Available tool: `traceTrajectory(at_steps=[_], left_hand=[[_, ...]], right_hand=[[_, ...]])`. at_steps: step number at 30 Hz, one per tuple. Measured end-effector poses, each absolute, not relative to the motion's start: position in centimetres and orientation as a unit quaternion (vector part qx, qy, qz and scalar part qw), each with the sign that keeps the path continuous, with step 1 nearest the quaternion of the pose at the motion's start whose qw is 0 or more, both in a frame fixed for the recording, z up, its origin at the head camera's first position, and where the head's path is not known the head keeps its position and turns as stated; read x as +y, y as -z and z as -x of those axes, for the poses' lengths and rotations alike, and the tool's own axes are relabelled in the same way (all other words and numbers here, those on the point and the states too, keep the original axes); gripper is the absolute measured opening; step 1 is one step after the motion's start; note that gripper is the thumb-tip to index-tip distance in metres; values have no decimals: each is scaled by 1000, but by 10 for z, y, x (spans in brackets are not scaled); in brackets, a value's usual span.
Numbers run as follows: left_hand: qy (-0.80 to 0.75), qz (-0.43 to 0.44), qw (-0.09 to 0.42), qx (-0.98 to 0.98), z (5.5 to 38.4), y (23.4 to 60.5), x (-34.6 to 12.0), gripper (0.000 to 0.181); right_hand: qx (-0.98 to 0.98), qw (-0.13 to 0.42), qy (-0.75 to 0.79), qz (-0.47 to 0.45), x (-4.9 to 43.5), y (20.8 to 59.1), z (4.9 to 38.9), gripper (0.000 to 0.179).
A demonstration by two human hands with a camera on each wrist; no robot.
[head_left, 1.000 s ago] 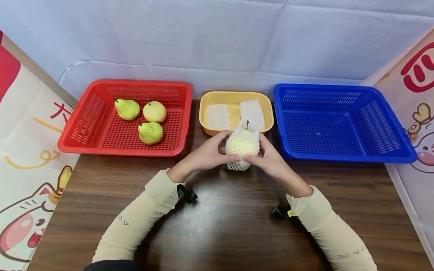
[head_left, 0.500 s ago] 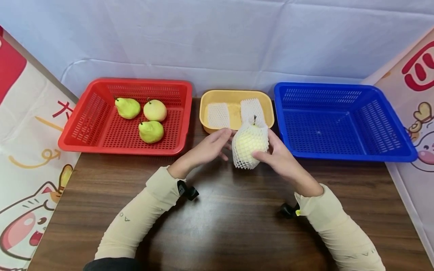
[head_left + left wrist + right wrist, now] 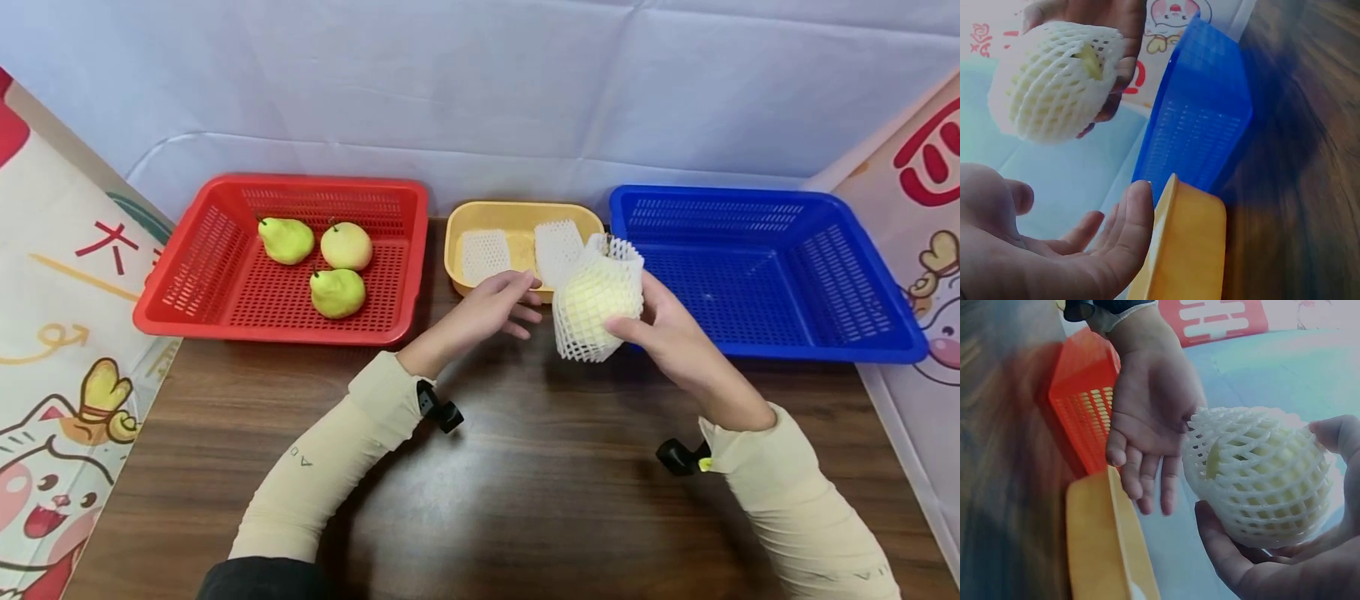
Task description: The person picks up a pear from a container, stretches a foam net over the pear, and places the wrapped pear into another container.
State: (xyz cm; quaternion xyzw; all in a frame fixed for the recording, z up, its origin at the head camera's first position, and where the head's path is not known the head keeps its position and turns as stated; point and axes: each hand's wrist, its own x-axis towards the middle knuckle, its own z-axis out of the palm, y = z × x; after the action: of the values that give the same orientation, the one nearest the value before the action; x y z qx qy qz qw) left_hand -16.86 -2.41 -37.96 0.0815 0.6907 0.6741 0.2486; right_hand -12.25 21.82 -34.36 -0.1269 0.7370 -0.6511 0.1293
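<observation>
My right hand [image 3: 678,346] holds a pale yellow pear [image 3: 598,302] sleeved in a white foam net, thumb in front and fingers behind. They are up over the table, between the yellow tray [image 3: 517,213] and the blue basket [image 3: 750,287]. In the right wrist view the fingers curl under the netted pear [image 3: 1272,481]. Apart from it, my left hand [image 3: 483,312] hovers by the tray's front edge, fingers loosely spread and holding nothing. The left wrist view also has that left hand [image 3: 1079,250] away from the fruit. Two foam nets lie in the tray, one a flat white net [image 3: 485,254].
On the left stands a red basket [image 3: 262,332] with three bare pears, one of them a green-yellow pear [image 3: 337,293]. The baskets and tray line up along the back of the brown wooden table [image 3: 525,500], before a white cloth backdrop [image 3: 450,83].
My left hand has let go of the netted pear. My right hand has carried it rightward, towards the blue basket. The left hand stays near the tray.
</observation>
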Motion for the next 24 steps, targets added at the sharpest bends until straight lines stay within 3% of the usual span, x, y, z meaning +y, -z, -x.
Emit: traceTrajectory(at_steps=[10,24], left_hand=[[-670,-71,304,673,182,366,13,43],[-671,-47,370,641,192,370,65,49]], right_hand=[[669,108,720,151,251,329,135,44],[654,140,725,167,291,308,158,43]])
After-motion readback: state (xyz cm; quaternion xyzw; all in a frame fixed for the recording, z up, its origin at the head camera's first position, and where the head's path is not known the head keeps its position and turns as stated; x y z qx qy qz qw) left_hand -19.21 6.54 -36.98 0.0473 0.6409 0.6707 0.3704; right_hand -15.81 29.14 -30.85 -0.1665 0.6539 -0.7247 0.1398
